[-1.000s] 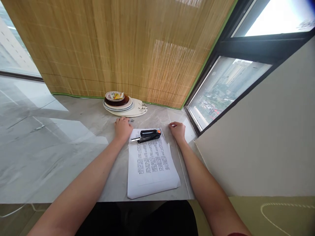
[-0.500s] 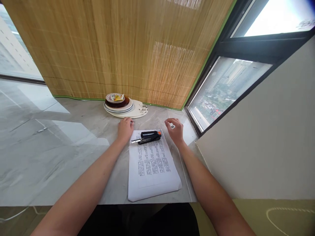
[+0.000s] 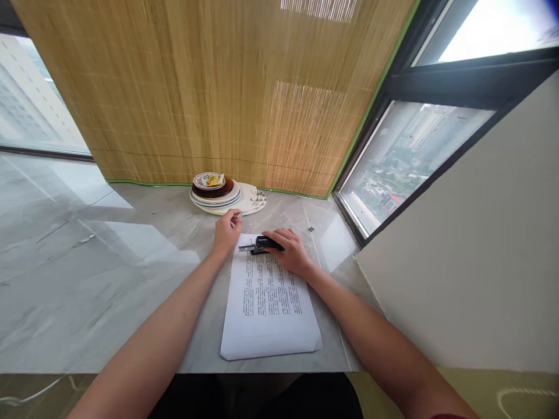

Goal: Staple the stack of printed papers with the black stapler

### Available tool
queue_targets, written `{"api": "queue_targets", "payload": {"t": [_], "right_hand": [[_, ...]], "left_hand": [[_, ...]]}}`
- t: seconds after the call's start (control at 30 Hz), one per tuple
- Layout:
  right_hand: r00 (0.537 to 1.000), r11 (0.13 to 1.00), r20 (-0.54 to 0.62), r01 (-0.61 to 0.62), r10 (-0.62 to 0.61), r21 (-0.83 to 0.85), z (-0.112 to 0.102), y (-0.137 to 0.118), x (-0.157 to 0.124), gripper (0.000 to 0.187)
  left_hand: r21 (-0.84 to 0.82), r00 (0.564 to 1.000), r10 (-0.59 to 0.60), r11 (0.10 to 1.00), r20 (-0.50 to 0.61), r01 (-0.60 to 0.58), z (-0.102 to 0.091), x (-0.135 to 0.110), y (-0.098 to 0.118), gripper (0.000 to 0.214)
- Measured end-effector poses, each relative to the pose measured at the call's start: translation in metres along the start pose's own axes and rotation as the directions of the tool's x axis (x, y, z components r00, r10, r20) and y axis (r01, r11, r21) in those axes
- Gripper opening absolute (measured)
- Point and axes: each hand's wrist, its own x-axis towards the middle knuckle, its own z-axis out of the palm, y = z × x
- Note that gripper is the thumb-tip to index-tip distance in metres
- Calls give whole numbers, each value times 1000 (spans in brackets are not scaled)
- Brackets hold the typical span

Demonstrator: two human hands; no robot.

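Observation:
A stack of printed white paper point(image 3: 269, 308) lies on the grey marble counter point(image 3: 109, 273) in front of me. Across its far end lies a black stapler point(image 3: 258, 245). My right hand point(image 3: 290, 251) rests on the stapler's right part, its fingers curled over the body. My left hand point(image 3: 227, 231) sits at the paper's far left corner with its fingers pinched on a small silvery strip point(image 3: 238, 215), perhaps staples.
A stack of plates point(image 3: 220, 195) stands at the back against the bamboo blind point(image 3: 227, 93). A small dark bit point(image 3: 310, 229) lies on the counter to the right. Windows flank the blind, and a pale wall point(image 3: 471, 262) rises on the right.
My right hand moved left from the bare counter onto the stapler. My left hand lifted slightly and now pinches the small silvery strip. The view shifted a little.

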Motion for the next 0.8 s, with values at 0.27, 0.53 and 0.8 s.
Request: {"api": "queue_targets", "payload": {"t": [0.27, 0.53, 0.8], "right_hand": [[973, 978, -138, -198, 188, -62, -5, 3, 2, 29], [961, 967, -137, -247, 238, -53, -3, 5, 4, 31], [950, 962, -160, -274, 268, -18, -3, 10, 3, 33]], "left_hand": [[-49, 997, 58, 997, 56, -56, -3, -1, -4, 28], [-93, 979, 152, 986, 137, -140, 5, -2, -5, 30], [-131, 841, 298, 954, 451, -268, 8, -8, -3, 27]]}}
